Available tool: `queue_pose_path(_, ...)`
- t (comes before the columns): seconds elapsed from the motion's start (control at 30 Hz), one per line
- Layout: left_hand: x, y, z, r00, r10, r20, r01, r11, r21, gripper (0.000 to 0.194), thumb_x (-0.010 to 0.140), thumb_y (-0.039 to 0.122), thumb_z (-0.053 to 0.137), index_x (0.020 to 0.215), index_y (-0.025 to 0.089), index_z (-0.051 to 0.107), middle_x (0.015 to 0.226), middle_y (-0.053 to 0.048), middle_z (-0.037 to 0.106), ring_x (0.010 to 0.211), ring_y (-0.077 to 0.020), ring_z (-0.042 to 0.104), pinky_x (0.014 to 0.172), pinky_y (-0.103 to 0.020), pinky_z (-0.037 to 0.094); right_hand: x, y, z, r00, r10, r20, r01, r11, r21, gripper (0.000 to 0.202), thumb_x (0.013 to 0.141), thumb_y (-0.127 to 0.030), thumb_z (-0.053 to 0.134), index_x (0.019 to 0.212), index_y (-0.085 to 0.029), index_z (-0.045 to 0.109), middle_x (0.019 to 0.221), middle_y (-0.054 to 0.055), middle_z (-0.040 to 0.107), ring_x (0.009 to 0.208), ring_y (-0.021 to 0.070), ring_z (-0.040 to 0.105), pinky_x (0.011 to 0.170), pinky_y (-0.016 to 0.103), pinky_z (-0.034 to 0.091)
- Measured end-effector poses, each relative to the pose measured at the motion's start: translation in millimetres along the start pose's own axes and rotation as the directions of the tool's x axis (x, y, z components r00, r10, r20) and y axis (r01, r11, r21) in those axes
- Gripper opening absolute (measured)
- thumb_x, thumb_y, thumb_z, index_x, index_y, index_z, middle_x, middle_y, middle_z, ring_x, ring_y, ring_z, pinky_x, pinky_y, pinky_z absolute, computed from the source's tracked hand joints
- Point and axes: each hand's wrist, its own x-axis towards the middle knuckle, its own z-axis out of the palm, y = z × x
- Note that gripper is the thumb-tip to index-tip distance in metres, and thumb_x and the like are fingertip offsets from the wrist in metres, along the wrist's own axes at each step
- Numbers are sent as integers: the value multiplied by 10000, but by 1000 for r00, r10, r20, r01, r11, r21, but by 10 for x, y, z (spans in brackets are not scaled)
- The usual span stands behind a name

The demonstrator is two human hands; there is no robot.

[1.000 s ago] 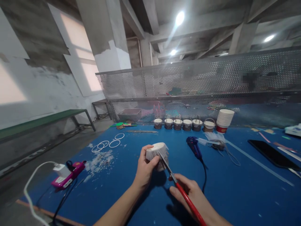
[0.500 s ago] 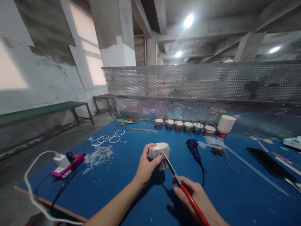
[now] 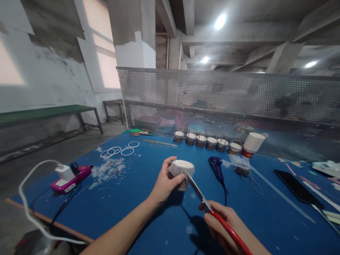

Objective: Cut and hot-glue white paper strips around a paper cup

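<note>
My left hand (image 3: 167, 180) is closed around a small paper cup (image 3: 183, 165), tilted a little, with thin whitish material wrapped round its side and hanging in a ragged fringe. The thumb presses on the front of the wrap. In my right hand (image 3: 223, 219) is a pair of scissors (image 3: 197, 187) with red handles. Their blades look closed or nearly so, and the tips lie at the fringe on the cup's right side. Whether the tips touch the wrap, I cannot tell.
A glue gun (image 3: 216, 168) lies right of the cup. Behind stand several small wrapped cups (image 3: 201, 141) and a stack of paper cups (image 3: 253, 143). White rings (image 3: 127, 151), scraps (image 3: 113, 170) and a pink power strip (image 3: 71, 180) are at left, a black phone (image 3: 297, 187) at right.
The scissors have shifted slightly right and down, their tips moving from the cup's front toward its right side. The cup stays in my left hand. The whole view has shifted a little.
</note>
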Motion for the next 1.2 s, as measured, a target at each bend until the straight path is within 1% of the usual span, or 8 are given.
queue_pose_path(0.17, 4, 16, 9, 999, 42, 24, -42, 999, 23, 537, 590, 262, 777, 1084, 227, 569, 975, -35, 614, 836, -181, 584, 765, -297, 475, -18, -78, -62, 999, 42, -5, -42, 997, -58, 682, 698, -810, 542, 964, -183, 580, 538, -71, 402, 372, 46, 257, 350, 209, 159)
queue_pose_path(0.27, 7, 20, 10, 999, 36, 32, -37, 999, 31, 506, 597, 258, 773, 1068, 221, 593, 939, -34, 625, 824, -183, 578, 760, -298, 475, -15, -103, -97, 999, 53, -1, -53, 994, -95, 683, 708, -802, 541, 974, -173, 581, 529, -80, 363, 385, 50, 239, 360, 215, 160)
queue_pose_path(0.4, 5, 23, 20, 999, 15, 35, -16, 1000, 21, 527, 589, 265, 778, 1083, 219, 602, 938, -33, 626, 818, -183, 575, 756, -295, 473, 1, -90, -131, 1000, -11, -24, 7, 989, -148, 678, 699, -807, 545, 920, -167, 590, 537, -85, 291, 441, 66, 234, 402, 228, 166)
queue_pose_path(0.53, 20, 4, 19, 999, 23, -30, -23, 999, 25, 528, 588, 270, 783, 1081, 219, 603, 962, -35, 626, 825, -181, 576, 762, -283, 466, -23, -31, -123, 1000, 13, -25, -16, 991, -134, 657, 711, -799, 541, 939, -183, 578, 542, -86, 283, 435, 66, 217, 394, 224, 156)
queue_pose_path(0.67, 56, -39, -1, 995, 39, -97, -36, 999, 36, 534, 598, 289, 783, 1094, 219, 597, 966, -40, 625, 825, -189, 582, 752, -286, 471, -119, -24, -129, 999, 35, 24, -32, 995, -95, 642, 717, -775, 563, 954, -179, 591, 545, -84, 295, 432, 59, 213, 393, 209, 155)
queue_pose_path(0.87, 60, -71, -9, 1000, 30, -9, -29, 998, 61, 547, 619, 290, 781, 1135, 216, 615, 914, -36, 630, 819, -189, 583, 772, -294, 467, -176, -150, -263, 998, 68, 8, -67, 993, -99, 665, 698, -777, 586, 952, -162, 590, 550, -70, 395, 435, 55, 296, 393, 183, 210)
queue_pose_path(1.03, 48, -56, -7, 1000, 7, 16, -8, 998, 69, 566, 615, 262, 781, 1161, 231, 631, 928, -36, 635, 817, -185, 585, 773, -290, 472, -103, -123, -370, 983, 150, 107, -141, 986, -94, 587, 764, -744, 548, 942, -185, 542, 517, -93, 400, 354, 39, 288, 334, 165, 217)
queue_pose_path(1.2, 49, -47, -16, 1000, -6, 26, 3, 995, 104, 594, 617, 276, 771, 1189, 220, 620, 966, -55, 632, 833, -198, 586, 769, -307, 478, -94, -96, -397, 982, 134, 134, -124, 989, -85, 585, 769, -731, 559, 977, -185, 526, 536, -95, 429, 329, 31, 303, 309, 151, 243)
